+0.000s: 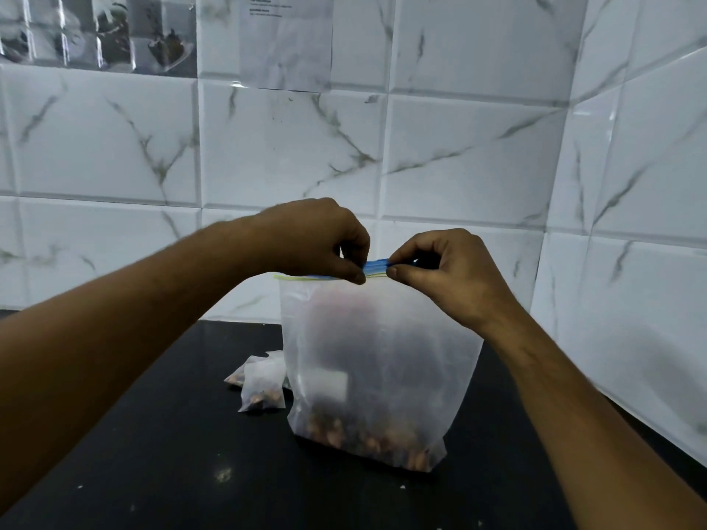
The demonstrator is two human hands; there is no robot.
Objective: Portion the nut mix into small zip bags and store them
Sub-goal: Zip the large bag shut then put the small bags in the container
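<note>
Upright on the black counter [153, 472] stands a large translucent zip bag [382, 357], with a shallow layer of brown nut mix [367, 438] along its bottom. Both hands hold its top edge: the left hand [313, 239] pinches the blue zip strip [377, 266] between thumb and fingers, and the right hand [440, 273] pinches the same strip just to the right, the two pinches close together. Just left of the large bag and slightly farther away lie small zip bags [262, 384], each holding a little nut mix. Behind everything rises a white marbled tile wall [459, 147].
</note>
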